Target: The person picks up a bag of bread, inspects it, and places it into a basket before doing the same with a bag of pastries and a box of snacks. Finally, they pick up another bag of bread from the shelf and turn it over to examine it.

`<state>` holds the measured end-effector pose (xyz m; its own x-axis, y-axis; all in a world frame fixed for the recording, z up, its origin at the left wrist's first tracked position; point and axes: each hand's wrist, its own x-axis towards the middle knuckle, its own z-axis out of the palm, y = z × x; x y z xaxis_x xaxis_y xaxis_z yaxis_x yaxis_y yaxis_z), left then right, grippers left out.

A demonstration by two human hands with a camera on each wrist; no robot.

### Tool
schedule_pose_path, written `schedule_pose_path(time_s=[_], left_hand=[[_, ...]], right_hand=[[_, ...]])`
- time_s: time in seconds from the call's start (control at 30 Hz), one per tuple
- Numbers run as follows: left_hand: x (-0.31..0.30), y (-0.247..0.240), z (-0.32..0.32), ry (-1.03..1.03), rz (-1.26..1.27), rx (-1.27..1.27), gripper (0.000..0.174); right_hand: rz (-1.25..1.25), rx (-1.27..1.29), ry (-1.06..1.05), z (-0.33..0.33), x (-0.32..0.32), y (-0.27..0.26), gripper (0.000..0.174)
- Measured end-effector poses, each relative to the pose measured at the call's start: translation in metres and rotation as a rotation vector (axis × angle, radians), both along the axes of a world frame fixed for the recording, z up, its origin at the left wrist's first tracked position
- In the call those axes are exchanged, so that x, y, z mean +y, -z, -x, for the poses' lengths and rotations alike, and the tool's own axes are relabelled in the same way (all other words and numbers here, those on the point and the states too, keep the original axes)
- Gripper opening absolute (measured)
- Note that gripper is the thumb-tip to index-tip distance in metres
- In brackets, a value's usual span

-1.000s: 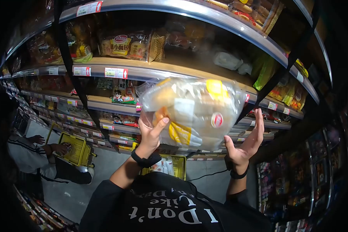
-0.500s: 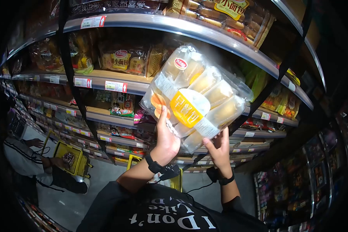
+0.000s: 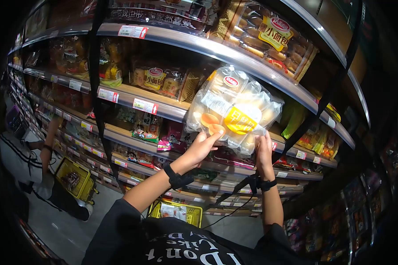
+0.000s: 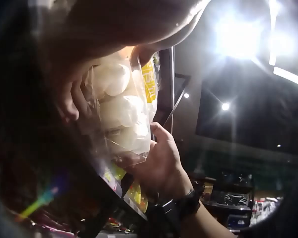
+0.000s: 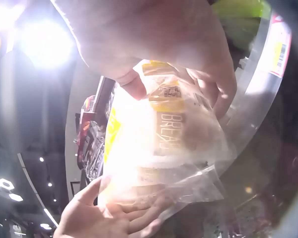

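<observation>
A clear plastic bag of bread rolls point(image 3: 263, 110) with an orange-and-white label is held up in front of the shelves, its printed face toward the head camera. My left hand point(image 3: 200, 151) grips its lower left edge, thumb on the front and fingers behind. At the lower right corner my right hand point(image 3: 264, 154) holds the bag between thumb and fingers. In the left wrist view the pale rolls point(image 4: 121, 109) show through the plastic, from the side. The word BREAD and a printed code appear on the bag's edge point(image 5: 171, 121) in the right wrist view.
Shelves point(image 3: 168, 110) of packaged bread and snacks curve across the front. A larger bread pack point(image 3: 274, 39) sits on the upper shelf. Below my arms is a yellow basket point(image 3: 193, 215) with a packet inside. Another person point(image 3: 24, 159) stands at left beside a second yellow basket point(image 3: 75, 176).
The bag turned from a blurred, tilted pose to face the head camera, then moved slightly up. My right hand went from spread beside the bag to holding its corner; my left kept its grip.
</observation>
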<state>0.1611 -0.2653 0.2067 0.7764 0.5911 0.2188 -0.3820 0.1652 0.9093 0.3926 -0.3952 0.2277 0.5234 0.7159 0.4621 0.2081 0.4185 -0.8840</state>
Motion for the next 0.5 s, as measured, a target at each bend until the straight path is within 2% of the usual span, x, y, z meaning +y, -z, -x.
schedule_pose_path(time_s=[0.07,0.2,0.23,0.3,0.4,0.5], left_hand=[[0.004,0.012,0.002,0.001,-0.024,-0.006,0.058],[0.016,0.012,0.006,0.03,-0.168,-0.054,0.052],[0.019,0.011,0.004,0.048,-0.134,-0.051,0.052],[0.023,-0.002,0.0,0.08,-0.079,-0.055,0.052],[0.032,-0.02,-0.009,0.048,-0.142,-0.016,0.05],[0.053,-0.035,-0.036,0.03,-0.234,-0.11,0.051]], right_hand=[[-0.013,-0.053,0.036,0.007,0.001,0.012,0.037],[-0.039,0.022,-0.025,0.023,-0.003,-0.001,0.042],[-0.046,0.01,-0.031,0.022,-0.002,-0.005,0.042],[-0.071,-0.025,-0.046,0.017,0.006,-0.018,0.042],[-0.032,-0.123,0.074,0.001,0.017,-0.036,0.04],[-0.108,-0.122,0.023,-0.014,0.035,-0.058,0.035]])
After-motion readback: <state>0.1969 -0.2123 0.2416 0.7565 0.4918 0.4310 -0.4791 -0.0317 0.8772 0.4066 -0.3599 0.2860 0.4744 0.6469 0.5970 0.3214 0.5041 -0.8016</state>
